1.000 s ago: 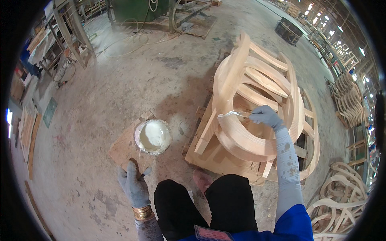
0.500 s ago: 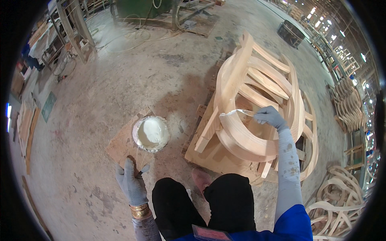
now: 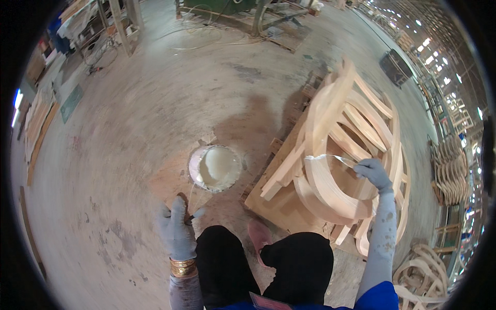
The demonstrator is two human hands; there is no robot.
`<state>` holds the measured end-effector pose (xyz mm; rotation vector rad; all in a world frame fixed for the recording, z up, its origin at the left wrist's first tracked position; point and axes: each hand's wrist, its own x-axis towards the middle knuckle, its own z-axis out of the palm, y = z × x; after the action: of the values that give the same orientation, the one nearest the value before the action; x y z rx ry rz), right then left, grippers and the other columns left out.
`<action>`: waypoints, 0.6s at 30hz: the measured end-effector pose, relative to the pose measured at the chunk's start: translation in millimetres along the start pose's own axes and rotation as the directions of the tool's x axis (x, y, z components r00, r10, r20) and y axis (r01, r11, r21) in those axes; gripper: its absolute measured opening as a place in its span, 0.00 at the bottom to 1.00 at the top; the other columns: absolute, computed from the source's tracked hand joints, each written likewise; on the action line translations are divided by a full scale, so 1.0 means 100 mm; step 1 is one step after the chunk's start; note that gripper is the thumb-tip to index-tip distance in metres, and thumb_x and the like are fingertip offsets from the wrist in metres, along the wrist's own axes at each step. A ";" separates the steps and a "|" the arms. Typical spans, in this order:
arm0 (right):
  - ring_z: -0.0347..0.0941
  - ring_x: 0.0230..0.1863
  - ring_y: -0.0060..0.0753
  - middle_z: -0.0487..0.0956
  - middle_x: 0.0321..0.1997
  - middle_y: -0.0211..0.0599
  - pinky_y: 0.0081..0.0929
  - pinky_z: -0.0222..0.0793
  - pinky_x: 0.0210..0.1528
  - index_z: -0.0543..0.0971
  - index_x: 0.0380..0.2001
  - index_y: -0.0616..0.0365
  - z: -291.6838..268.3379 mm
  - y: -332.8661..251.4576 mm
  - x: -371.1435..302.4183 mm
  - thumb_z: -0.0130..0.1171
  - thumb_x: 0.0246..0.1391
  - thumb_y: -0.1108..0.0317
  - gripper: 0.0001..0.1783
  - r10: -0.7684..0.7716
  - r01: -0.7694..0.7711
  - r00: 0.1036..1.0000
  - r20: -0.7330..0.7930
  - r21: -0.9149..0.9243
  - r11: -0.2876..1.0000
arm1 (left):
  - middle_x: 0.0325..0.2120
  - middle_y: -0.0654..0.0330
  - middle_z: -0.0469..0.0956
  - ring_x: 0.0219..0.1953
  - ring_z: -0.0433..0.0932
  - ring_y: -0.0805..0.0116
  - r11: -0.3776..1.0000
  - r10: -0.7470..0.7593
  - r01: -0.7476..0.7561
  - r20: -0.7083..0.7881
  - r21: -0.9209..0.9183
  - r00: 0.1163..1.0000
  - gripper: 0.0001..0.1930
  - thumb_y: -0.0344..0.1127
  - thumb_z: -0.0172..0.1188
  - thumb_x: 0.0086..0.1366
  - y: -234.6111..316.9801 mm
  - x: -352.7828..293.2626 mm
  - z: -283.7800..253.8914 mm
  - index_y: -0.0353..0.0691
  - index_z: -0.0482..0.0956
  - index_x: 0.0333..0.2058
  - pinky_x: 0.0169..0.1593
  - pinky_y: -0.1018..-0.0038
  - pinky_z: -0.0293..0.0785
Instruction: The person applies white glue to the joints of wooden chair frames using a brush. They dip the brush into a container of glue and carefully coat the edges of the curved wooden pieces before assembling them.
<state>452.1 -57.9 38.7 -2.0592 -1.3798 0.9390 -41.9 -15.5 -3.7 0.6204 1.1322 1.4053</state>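
Note:
My right hand (image 3: 373, 173), in a grey glove, is closed round a slim applicator (image 3: 345, 160) whose end is coated white. Its tip reaches toward the near-left end of a curved wooden frame piece (image 3: 323, 178), where a white, glue-like smear (image 3: 314, 156) lines the edge. Lower left, my gloved left hand (image 3: 178, 232) is closed, with a small grey-ended tool (image 3: 198, 213) poking out beside it; blur hides its exact kind. Just beyond that hand stands a round tub (image 3: 194, 166) of thick white paste (image 3: 222, 164). A thin line, perhaps its handle, runs from the tub toward my fingers.
Several pale curved wooden frames lie stacked on a board-topped pallet (image 3: 276, 204) to my right. More curved parts (image 3: 421, 274) lie at lower right, with others (image 3: 450, 173) stacked beyond. A dark drum (image 3: 396, 68) stands far right; hoses (image 3: 201, 44) trail across the floor ahead.
The view has shifted, so the tub and stacked frames sit further right in it. My right hand still holds the applicator near the frame end, and my left stays by the tub.

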 end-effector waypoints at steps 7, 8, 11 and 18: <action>0.72 0.22 0.30 0.74 0.19 0.41 0.26 0.65 0.26 0.79 0.25 0.62 0.07 -0.88 -0.13 0.59 0.47 0.63 0.12 -0.144 0.122 0.989 -0.033 -0.374 0.920 | 0.38 0.59 0.74 0.35 0.76 0.71 0.999 -0.025 0.025 0.018 0.026 1.000 0.18 0.34 0.52 0.63 -0.11 0.05 -0.11 0.31 0.66 0.49 0.29 0.73 0.80; 0.73 0.23 0.34 0.75 0.20 0.41 0.27 0.65 0.27 0.79 0.25 0.61 0.10 -1.04 -0.14 0.59 0.47 0.63 0.11 -0.152 0.121 0.988 -0.031 -0.458 0.881 | 0.39 0.58 0.74 0.36 0.76 0.71 0.999 -0.043 0.043 0.023 0.018 0.999 0.18 0.33 0.52 0.63 -0.12 0.06 -0.10 0.30 0.66 0.49 0.29 0.73 0.80; 0.73 0.25 0.43 0.76 0.23 0.42 0.30 0.67 0.28 0.79 0.26 0.58 0.15 -1.33 -0.15 0.58 0.46 0.63 0.09 -0.238 0.175 0.971 -0.013 -0.641 0.747 | 0.38 0.57 0.74 0.37 0.77 0.70 0.999 -0.051 0.051 0.055 -0.001 0.997 0.17 0.33 0.51 0.63 -0.13 0.05 0.01 0.28 0.67 0.47 0.29 0.72 0.80; 0.72 0.25 0.46 0.75 0.24 0.40 0.35 0.66 0.27 0.77 0.27 0.55 0.29 -1.70 -0.11 0.57 0.47 0.64 0.07 -0.381 0.328 0.918 0.111 -0.753 0.570 | 0.39 0.54 0.76 0.34 0.78 0.71 0.995 -0.094 0.095 0.080 -0.013 0.992 0.14 0.31 0.50 0.65 -0.33 0.10 0.06 0.28 0.69 0.47 0.32 0.76 0.81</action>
<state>325.8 -4.4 144.6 -2.1528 -2.3276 0.0649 -23.8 -8.7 -32.9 0.5979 1.0724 1.2975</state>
